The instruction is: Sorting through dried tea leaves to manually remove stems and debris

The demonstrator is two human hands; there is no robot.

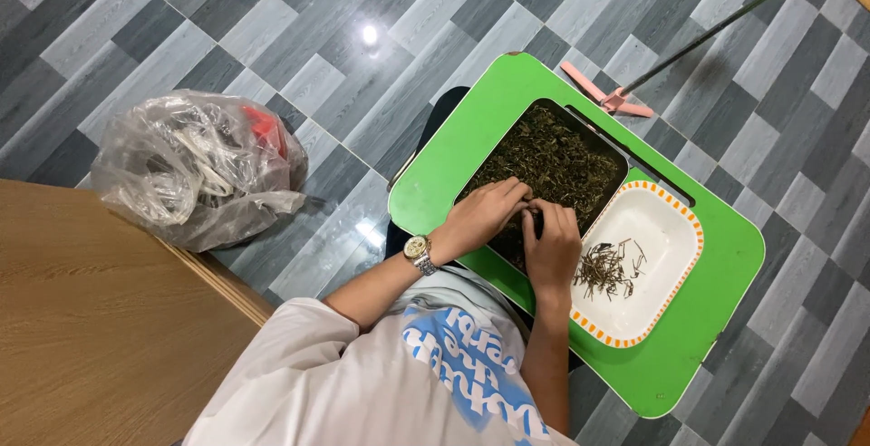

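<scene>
A dark rectangular tray (594, 151) full of dried green-brown leaves (553, 156) lies on a bright green lap table (453, 138). My left hand (480, 215), with a metal watch on its wrist, and my right hand (551, 247) meet at the tray's near edge. Their fingers are curled and pinched together on the leaves. What sits between the fingertips is hidden. Right of the tray lies a white square plate (666, 228) with an orange dashed rim, holding a small heap of thin stems (607, 269).
A crumpled clear plastic bag (195, 169) with something red and white inside lies on the grey tiled floor at the left. A wooden tabletop (91, 319) fills the lower left corner. A long-handled tool with a pink head (607, 97) lies beyond the green table.
</scene>
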